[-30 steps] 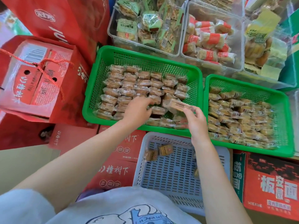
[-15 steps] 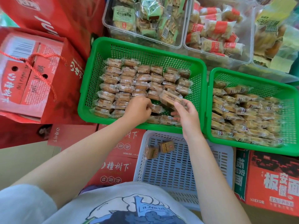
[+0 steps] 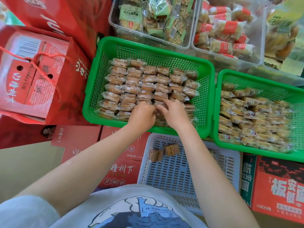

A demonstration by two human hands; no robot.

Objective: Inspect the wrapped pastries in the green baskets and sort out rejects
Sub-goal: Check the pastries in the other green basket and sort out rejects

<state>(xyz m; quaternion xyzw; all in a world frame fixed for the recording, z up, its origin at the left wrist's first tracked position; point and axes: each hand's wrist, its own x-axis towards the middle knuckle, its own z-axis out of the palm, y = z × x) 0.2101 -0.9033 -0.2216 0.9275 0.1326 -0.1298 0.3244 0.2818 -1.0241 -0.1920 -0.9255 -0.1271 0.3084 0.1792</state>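
Two baskets of pastries sit side by side, left basket (image 3: pixel 148 46) and right basket (image 3: pixel 256 79). Both hands (image 3: pixel 143 114) (image 3: pixel 174 112) rest in the left one. Before them lies a tray (image 3: pixel 230 162) holding two packets (image 3: pixel 164 152); behind, tubs (image 3: pixel 115 22).

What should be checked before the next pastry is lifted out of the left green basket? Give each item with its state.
1. Both hands over the working basket: ok, left hand and right hand are in the left green basket.
2. A pastry gripped: cannot tell, the fingers curl into the wrapped pastries and hide what they pinch.
3. Reject basket within reach: ok, the pale blue basket sits just below the hands.
4. Room for rejects: ok, only two rejected pastries lie there.
5. Right green basket untouched: ok, no hand on it.
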